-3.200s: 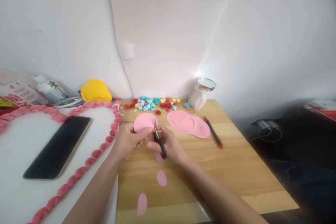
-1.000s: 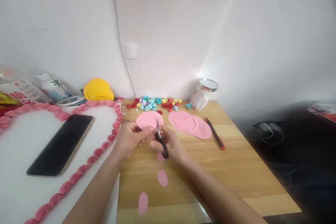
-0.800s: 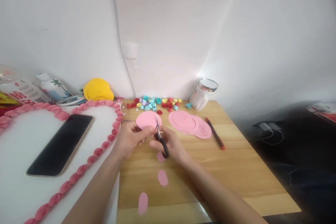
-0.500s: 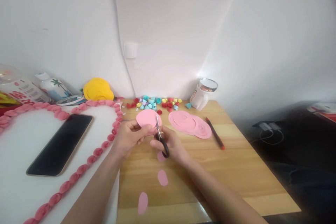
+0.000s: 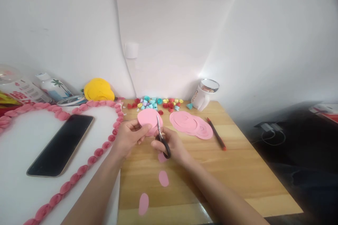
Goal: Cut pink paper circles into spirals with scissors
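Between thumb and fingers, my left hand [image 5: 130, 135] pinches a rounded piece of pink paper [image 5: 148, 117], held up above the table. My right hand [image 5: 173, 144] grips black-handled scissors [image 5: 165, 145], whose blades point up and away from me at the paper's right edge. Part of the paper shows on the right of the blades too. Below my hands lie small pink paper ovals [image 5: 163, 178], one partly hidden under the scissors. To the right rest overlapping pink paper discs [image 5: 183, 121] with spiral lines.
A white board [image 5: 16, 154] edged with pink paper roses carries a phone [image 5: 62, 146] on the left. Small coloured paper roses [image 5: 150, 103] line the wall, near a white mug [image 5: 203, 95]. A dark pen [image 5: 216, 134] lies right of the discs. Bottles [image 5: 54, 86] and yellow paper [image 5: 99, 89] stand back left.
The pink paper has shifted and turned very slightly in my left hand. The scissors and my right hand stay almost in the same spot.
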{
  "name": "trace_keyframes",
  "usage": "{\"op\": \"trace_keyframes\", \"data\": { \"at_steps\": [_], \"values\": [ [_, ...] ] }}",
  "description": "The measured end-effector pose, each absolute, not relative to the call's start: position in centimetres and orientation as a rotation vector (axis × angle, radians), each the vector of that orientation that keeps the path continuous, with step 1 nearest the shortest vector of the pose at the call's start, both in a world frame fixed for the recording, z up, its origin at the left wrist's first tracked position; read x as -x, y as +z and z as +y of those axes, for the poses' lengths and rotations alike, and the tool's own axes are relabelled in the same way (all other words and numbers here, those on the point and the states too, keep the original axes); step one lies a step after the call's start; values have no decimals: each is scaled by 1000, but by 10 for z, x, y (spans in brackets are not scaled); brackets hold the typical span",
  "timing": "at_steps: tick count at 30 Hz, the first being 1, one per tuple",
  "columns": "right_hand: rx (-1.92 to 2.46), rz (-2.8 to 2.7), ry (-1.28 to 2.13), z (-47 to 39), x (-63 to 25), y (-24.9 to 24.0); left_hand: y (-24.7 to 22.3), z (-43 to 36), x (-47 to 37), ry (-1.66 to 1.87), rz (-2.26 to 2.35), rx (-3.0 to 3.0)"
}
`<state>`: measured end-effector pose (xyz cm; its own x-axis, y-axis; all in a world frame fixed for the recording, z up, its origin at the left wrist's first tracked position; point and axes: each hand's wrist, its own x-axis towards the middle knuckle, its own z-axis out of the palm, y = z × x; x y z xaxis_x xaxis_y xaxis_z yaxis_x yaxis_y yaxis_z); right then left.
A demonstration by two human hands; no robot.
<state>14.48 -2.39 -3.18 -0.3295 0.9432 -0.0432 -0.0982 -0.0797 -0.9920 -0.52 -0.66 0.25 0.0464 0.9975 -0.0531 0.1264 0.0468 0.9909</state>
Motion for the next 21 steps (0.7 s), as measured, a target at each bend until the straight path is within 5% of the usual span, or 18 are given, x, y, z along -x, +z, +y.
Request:
{"op": "trace_keyframes", "data": {
  "at_steps": [21],
  "values": [
    [845,-1314,1535,-24,-140,-36,-3,-10,0,1010,1297,-1354]
  ]
}}
